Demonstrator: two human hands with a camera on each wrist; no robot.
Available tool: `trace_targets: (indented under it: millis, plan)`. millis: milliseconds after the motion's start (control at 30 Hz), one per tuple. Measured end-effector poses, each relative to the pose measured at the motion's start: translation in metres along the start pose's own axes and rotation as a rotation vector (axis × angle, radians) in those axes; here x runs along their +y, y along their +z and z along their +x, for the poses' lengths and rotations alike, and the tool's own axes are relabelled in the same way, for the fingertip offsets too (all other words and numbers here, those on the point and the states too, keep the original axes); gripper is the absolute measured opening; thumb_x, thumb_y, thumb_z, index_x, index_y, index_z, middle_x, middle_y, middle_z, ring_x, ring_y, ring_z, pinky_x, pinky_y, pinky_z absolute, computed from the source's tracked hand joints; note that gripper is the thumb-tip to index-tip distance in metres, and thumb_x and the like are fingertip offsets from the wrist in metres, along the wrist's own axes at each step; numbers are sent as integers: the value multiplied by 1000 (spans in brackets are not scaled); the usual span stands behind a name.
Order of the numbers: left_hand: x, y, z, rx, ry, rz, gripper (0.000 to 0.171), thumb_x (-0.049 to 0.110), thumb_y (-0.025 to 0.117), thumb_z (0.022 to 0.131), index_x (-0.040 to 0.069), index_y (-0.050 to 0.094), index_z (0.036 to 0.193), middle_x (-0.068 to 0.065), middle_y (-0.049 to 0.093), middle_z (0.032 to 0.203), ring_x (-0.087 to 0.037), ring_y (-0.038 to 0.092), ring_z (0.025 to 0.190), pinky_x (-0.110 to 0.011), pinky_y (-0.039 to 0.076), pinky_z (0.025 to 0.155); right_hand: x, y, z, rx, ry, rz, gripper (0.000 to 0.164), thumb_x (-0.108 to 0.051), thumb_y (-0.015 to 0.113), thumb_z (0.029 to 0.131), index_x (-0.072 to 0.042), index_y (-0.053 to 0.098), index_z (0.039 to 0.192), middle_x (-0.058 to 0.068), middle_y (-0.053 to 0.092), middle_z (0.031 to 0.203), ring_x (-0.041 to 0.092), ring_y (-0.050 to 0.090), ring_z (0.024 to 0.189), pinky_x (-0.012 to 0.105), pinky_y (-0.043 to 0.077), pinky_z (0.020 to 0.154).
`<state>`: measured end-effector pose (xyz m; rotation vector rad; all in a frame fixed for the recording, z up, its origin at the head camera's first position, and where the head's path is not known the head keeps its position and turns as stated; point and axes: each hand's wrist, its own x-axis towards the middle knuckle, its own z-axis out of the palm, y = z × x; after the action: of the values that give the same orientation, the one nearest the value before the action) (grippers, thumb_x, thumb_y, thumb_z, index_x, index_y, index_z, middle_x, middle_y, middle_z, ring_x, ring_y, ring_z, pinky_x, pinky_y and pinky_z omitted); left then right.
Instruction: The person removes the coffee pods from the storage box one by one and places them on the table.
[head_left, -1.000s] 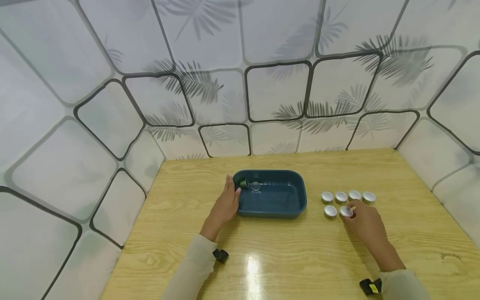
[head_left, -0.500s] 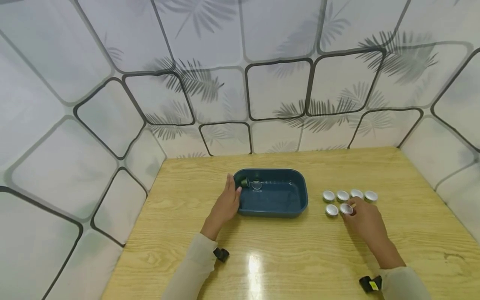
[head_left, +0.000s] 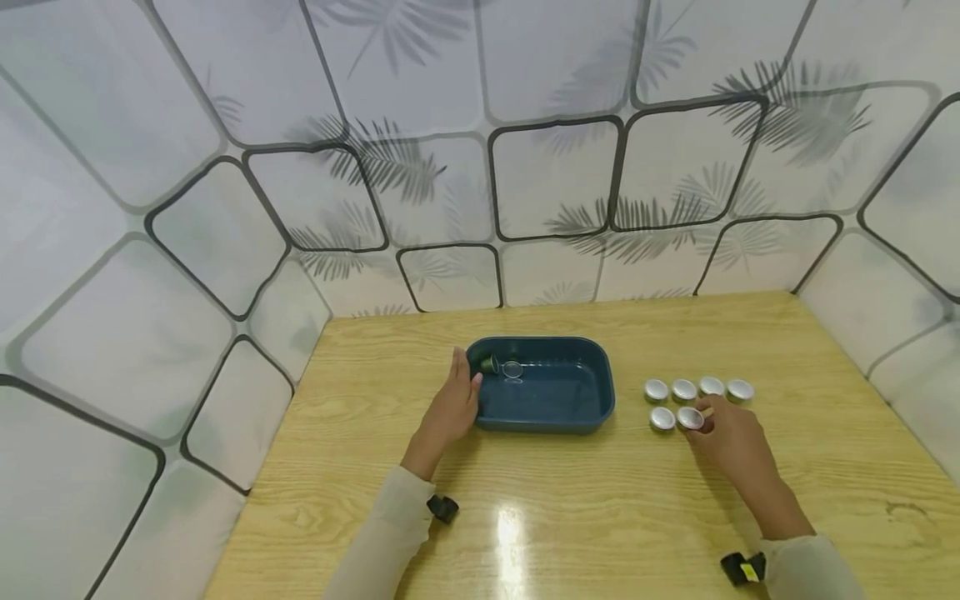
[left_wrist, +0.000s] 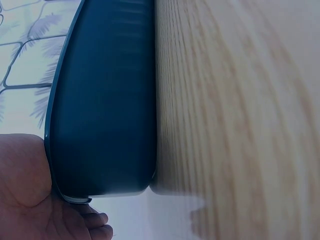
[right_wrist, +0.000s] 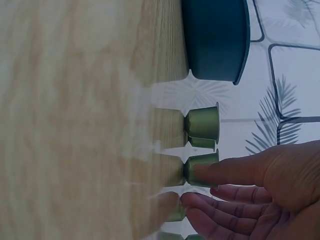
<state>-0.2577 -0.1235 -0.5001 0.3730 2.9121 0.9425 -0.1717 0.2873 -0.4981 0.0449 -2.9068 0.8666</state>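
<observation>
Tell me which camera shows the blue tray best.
The head view: it shows the tray nearly whole, inside included, though the left hand hides part of its edge. The left wrist view shows only an outer side, cropped; the right wrist view, just one end.

A glossy dark-blue round-cornered rectangular tray (head_left: 555, 402) sits flat; to its right, a small silver-topped green metallic cup-shaped capsule (head_left: 689, 418) (right one of the front pair) stands upright.
</observation>
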Motion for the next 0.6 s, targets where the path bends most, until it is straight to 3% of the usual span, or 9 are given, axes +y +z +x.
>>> trace_targets:
  millis: [233, 600]
  plan:
    - [1, -2, 1, -5, -4, 3, 64, 26, 32, 114, -8, 2, 159, -26, -1, 167, -39, 26, 149, -50, 32, 116, -10, -12, -5, -35, 55, -88, 45, 1, 74, 86, 17, 54, 124, 28, 68, 90, 36, 65, 72, 47, 52, 59]
    - [-1, 1, 1, 11, 3, -1, 64, 26, 33, 113, -11, 6, 158, -28, 4, 166, -38, 25, 150, -50, 32, 117, -27, -21, -11, -13, 15, -131, 42, 5, 73, 86, 17, 55, 121, 27, 66, 87, 36, 65, 70, 47, 52, 56]
